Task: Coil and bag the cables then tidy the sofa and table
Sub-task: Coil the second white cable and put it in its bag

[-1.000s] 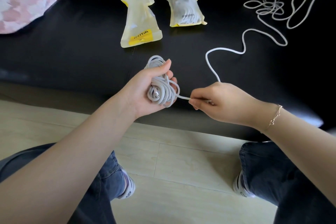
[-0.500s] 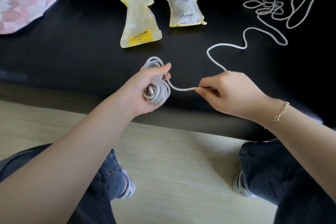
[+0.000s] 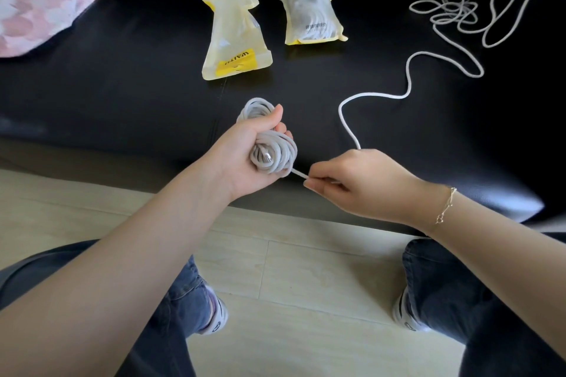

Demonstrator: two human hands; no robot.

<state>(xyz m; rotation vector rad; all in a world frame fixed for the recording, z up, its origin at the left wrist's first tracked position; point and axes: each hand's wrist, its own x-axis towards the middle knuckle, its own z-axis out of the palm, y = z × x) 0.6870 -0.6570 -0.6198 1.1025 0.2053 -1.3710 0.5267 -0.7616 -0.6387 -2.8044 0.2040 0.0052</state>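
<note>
Mid-coil: my left hand [image 3: 245, 153] grips the cable bundle [image 3: 272, 150] in front of the empty bag [image 3: 234, 40]; right hand [image 3: 352, 184] pinches the loose tail [image 3: 346, 119] (plenty left), next wrap needs slack.

The things are carried by a black sofa seat [image 3: 122, 86]. At its middle a yellow-edged bag [image 3: 235, 40] is laid flat. Just right of that bag a second, fuller bag [image 3: 311, 15] is seen. Far right of it loose white cable [image 3: 450, 9] is spread in tangled loops, and far left a pink patterned cushion [image 3: 36, 0] is set.
</note>
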